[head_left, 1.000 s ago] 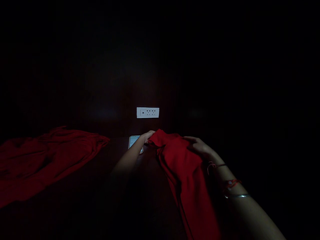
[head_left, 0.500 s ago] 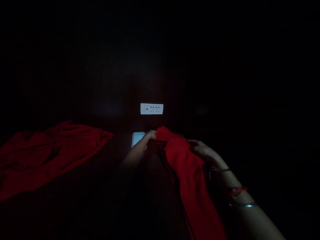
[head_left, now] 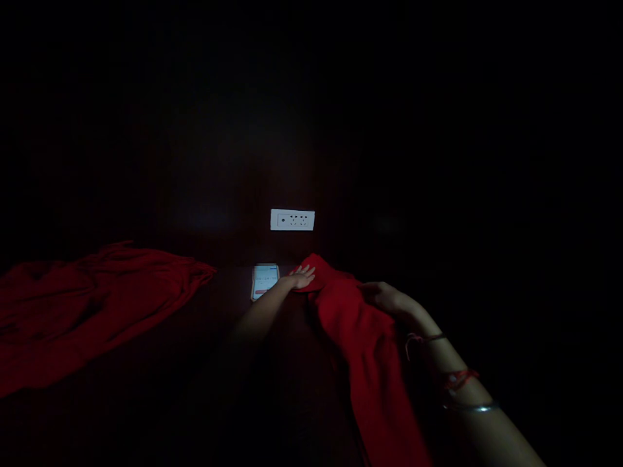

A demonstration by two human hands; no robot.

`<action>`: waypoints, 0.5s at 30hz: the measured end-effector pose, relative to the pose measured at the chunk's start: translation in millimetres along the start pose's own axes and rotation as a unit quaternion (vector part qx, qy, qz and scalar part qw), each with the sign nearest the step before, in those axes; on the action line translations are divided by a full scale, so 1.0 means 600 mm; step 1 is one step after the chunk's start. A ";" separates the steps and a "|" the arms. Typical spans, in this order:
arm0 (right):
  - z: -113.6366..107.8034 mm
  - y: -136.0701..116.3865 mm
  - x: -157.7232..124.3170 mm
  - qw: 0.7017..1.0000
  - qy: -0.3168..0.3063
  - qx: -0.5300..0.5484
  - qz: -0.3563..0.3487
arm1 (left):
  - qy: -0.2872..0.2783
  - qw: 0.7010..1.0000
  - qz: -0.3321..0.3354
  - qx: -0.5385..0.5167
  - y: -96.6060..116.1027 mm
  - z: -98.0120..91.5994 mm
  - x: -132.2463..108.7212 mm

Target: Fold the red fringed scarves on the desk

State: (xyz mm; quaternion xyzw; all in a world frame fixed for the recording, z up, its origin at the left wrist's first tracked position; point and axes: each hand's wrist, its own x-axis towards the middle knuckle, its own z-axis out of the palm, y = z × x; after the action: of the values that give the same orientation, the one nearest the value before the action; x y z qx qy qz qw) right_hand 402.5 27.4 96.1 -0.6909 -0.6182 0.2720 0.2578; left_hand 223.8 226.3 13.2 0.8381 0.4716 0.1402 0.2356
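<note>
Left hand: half a second ago your fingers were pinching the far end of the red cloth; now they are spread flat on top of it. Reads as pressing or smoothing that end, no longer gripping it. Right hand: much as before, fingers bent at the cloth's right edge; cannot tell whether they grip or just rest.

Cloth runs from below the socket plate down the table toward you, rumpled along its length.

Around: lit phone just beside your left hand, your forearm passing over its lower corner; probably the likeliest thing to get nudged. Second red cloth lies bunched, well apart at left. Right of your bangle, too dark to read.
</note>
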 end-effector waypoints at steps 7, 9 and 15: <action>-0.036 -0.046 0.050 0.974 0.038 -0.225 0.007 | 0.075 0.990 -0.116 -0.027 0.013 -0.047 0.000; -0.040 -0.083 0.094 0.969 0.043 -0.244 -0.002 | 0.051 0.986 -0.150 -0.047 0.011 -0.059 -0.004; 0.007 -0.118 0.205 0.967 -0.017 -0.247 -0.067 | 0.015 0.975 -0.185 -0.119 0.009 -0.065 -0.025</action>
State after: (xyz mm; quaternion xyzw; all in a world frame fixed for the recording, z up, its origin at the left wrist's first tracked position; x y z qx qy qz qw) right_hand 360.0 157.3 134.8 -0.6854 -0.7154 0.1045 0.0864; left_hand 201.9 221.4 49.0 0.7001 0.6018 0.1625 0.3482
